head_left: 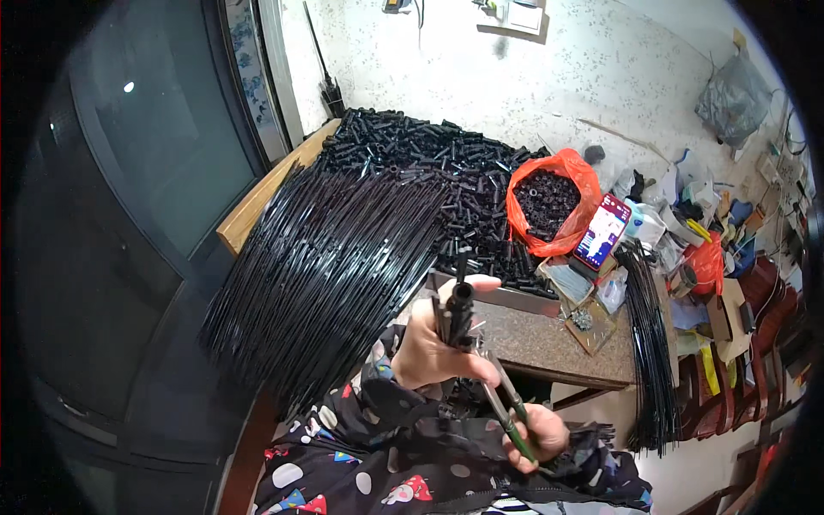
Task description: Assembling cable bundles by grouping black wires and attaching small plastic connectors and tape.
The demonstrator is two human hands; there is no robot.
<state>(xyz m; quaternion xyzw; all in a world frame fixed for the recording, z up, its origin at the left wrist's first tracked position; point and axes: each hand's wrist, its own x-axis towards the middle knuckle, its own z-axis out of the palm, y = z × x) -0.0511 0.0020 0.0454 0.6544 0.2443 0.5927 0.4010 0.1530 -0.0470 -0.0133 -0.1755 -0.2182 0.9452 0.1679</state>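
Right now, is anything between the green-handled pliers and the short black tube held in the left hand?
Nothing visible: the green-handled pliers, gripped by the right hand, reach up to the left hand, meeting it just below the short black tube. The exact contact point is hidden.

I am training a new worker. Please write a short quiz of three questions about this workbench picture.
1. True or false: the left hand holds a short black tube.
2. Which tool does the right hand grip? A) pliers B) hammer C) brush
3. What colour is the bag holding small black parts?

Key: 1 true; 2 A, green-handled pliers; 3 orange-red.
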